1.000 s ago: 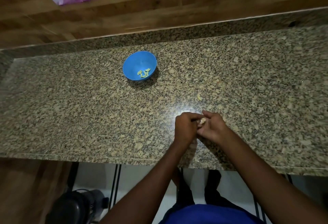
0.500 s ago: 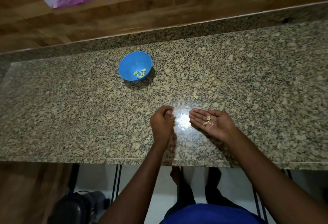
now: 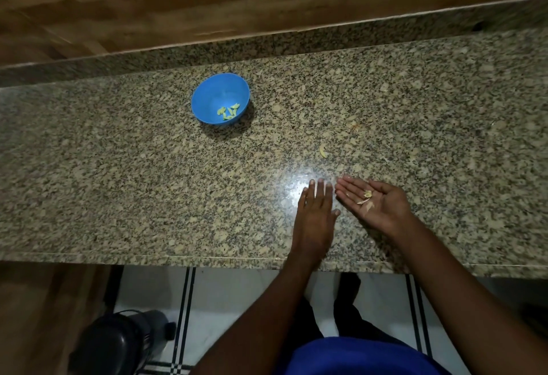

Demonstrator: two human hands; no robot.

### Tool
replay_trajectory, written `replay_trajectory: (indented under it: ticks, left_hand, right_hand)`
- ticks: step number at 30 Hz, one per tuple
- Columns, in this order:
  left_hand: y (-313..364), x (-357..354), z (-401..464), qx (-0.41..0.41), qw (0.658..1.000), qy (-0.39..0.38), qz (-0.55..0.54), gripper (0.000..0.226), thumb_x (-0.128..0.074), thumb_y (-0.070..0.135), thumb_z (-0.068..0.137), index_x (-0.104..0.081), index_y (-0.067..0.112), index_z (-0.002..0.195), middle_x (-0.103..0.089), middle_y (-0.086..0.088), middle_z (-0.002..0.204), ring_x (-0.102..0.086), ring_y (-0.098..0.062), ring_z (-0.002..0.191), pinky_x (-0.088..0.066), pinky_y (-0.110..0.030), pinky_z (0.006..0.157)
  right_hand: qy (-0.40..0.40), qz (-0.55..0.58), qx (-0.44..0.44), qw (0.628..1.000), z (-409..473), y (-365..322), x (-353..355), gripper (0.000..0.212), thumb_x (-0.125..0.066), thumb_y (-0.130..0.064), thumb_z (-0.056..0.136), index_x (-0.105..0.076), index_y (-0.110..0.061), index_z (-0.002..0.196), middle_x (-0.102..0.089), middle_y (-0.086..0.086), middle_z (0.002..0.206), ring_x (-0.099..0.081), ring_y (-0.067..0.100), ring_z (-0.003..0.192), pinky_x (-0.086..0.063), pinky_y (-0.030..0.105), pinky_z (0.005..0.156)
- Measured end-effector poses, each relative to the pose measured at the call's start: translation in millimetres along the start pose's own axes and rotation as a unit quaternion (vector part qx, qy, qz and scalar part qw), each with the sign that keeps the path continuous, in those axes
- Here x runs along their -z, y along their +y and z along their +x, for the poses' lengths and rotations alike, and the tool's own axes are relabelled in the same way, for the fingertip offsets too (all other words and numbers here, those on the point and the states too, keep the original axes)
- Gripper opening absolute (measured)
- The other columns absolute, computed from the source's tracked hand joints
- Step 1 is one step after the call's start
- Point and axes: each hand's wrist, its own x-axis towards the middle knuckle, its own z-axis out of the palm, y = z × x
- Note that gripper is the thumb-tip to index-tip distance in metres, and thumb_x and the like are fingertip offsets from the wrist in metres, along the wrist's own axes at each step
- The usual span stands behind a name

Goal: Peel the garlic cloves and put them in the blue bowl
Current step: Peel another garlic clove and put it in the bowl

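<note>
**Head view: both hands flat, peel scraps in the right palm**

Near the bench's front edge, the left hand is being laid flat, fingers straight, holding nothing. Garlic skins are being cradled in the upturned right hand. Peeled cloves are lying in the blue bowl toward the back edge.

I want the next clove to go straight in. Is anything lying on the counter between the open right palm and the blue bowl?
Nothing blocks the way. Between the right hand, palm up with garlic bits on it, and the blue bowl the granite counter shows only a loose garlic piece, lying flat off to the side.
</note>
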Motion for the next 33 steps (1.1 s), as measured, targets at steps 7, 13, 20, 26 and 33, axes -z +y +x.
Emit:
replay_trajectory:
  ticks: [7,13,20,26,33]
  left_hand:
    - [-23.5,3.5,-21.4,-0.064,0.988,0.138,-0.022,0.026,-0.071,0.013,0.092,-0.072,0.011,0.118,-0.07,-0.008,0.124,-0.064,-0.024,0.115,-0.05,-0.036,0.101]
    - [-33.5,29.4,-38.7,-0.031,0.992,0.112,0.048,0.02,-0.075,0.01,0.075,-0.07,0.015,0.094,-0.066,-0.001,0.096,-0.053,-0.022,0.081,-0.045,-0.034,0.06]
    - [-15.8,34.6,-33.8,0.088,0.991,0.103,-0.016,0.013,-0.067,0.002,0.081,-0.063,0.012,0.074,-0.057,-0.005,0.074,-0.054,-0.023,0.065,-0.041,-0.034,0.054]
    - [-21.5,60.3,-19.7,0.273,0.896,0.112,-0.332,0.01,-0.073,0.013,0.082,-0.076,0.019,0.075,-0.072,0.011,0.068,-0.067,0.001,0.064,-0.052,-0.017,0.063]
    - [-24.9,55.9,-42.5,0.102,0.99,0.007,-0.101,0.01,-0.062,0.029,0.084,-0.069,0.023,0.081,-0.069,0.004,0.08,-0.059,-0.015,0.077,-0.048,-0.029,0.066]
  right_hand:
    - [-0.014,0.033,-0.01,0.999,-6.1,-1.2,0.5,0.05,-0.027,-0.02,0.102,-0.054,0.014,0.126,-0.061,0.031,0.127,-0.058,0.042,0.12,-0.05,0.051,0.1]
    - [-0.023,0.032,-0.039,0.998,-8.7,3.2,-2.1,0.051,-0.026,-0.023,0.104,-0.055,0.014,0.125,-0.061,0.032,0.127,-0.056,0.043,0.122,-0.043,0.051,0.107]
    - [-0.032,-0.005,-0.06,0.998,-11.6,2.3,3.7,0.057,-0.025,-0.022,0.103,-0.066,0.017,0.11,-0.062,0.032,0.125,-0.064,0.044,0.112,-0.052,0.056,0.093]
    - [-0.038,-0.061,-0.09,0.993,-10.5,10.8,10.0,0.057,-0.027,-0.021,0.101,-0.069,0.017,0.104,-0.061,0.033,0.125,-0.063,0.045,0.112,-0.049,0.057,0.094]
    - [-0.038,-0.04,-0.094,0.994,-17.1,25.7,7.8,0.053,-0.027,-0.019,0.101,-0.063,0.018,0.113,-0.06,0.033,0.128,-0.059,0.045,0.12,-0.046,0.052,0.105]
